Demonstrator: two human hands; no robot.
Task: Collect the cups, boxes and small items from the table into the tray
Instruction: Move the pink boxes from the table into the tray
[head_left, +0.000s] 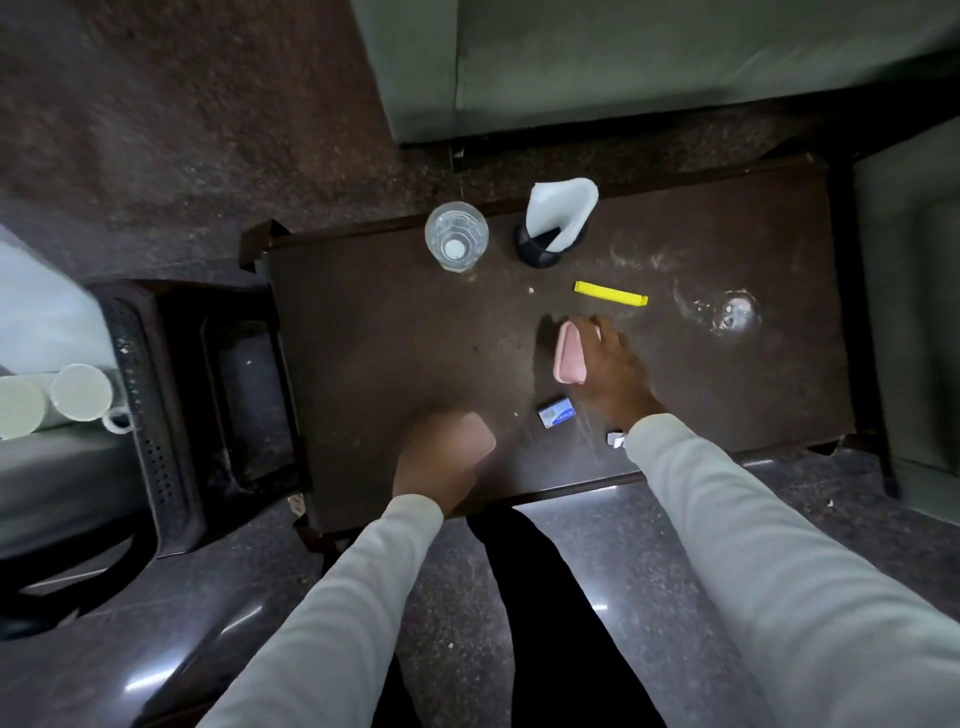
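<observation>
Leftward, two cups held in tray; napkin stood in holder; pink case gripped by right hand; left hand blurred, grip unclear

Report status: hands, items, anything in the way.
Right hand closed on pink case. Left hand blurred, apparently empty. Blue box, yellow strip, glass on table. Nothing blocking.

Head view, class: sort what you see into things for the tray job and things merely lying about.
For the job: pink case in the right hand, blue box, yellow stick, glass, black holder, tray, white cups.

Lying about: sofa, stains.
</observation>
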